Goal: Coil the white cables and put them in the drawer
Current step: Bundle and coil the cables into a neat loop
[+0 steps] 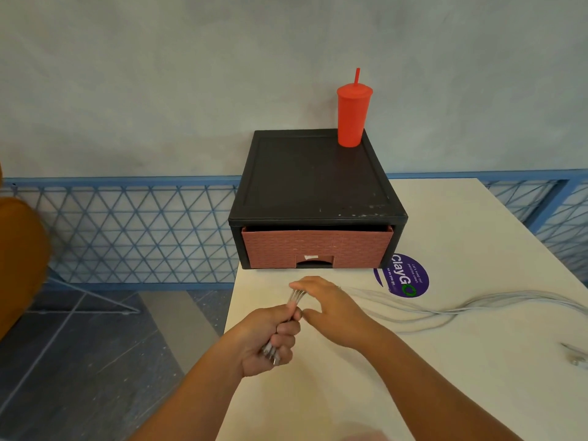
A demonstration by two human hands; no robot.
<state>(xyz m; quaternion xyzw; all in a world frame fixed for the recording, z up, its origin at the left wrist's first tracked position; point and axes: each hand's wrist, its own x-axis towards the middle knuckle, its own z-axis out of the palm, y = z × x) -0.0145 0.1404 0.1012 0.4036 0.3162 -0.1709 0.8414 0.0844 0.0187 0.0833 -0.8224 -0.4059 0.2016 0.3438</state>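
Observation:
Several white cables [445,308] lie in a bundle across the white table [461,377], running off its right side. My left hand [270,337] is fisted around their near ends, with the plugs sticking out below the fist. My right hand [327,305] lies over the bundle just right of the fist, fingers spread and curved over the strands; how firmly it grips is unclear. Behind the hands stands a black cabinet [315,179] with its reddish woven drawer [318,249] pushed almost fully in.
A red tumbler with a straw [352,117] stands on the cabinet's back right corner. A purple round sticker [405,276] lies on the table beside the cabinet. A loose cable end [577,354] shows at the right edge. The table's left edge drops to the floor; a blue mesh railing [127,233] runs behind.

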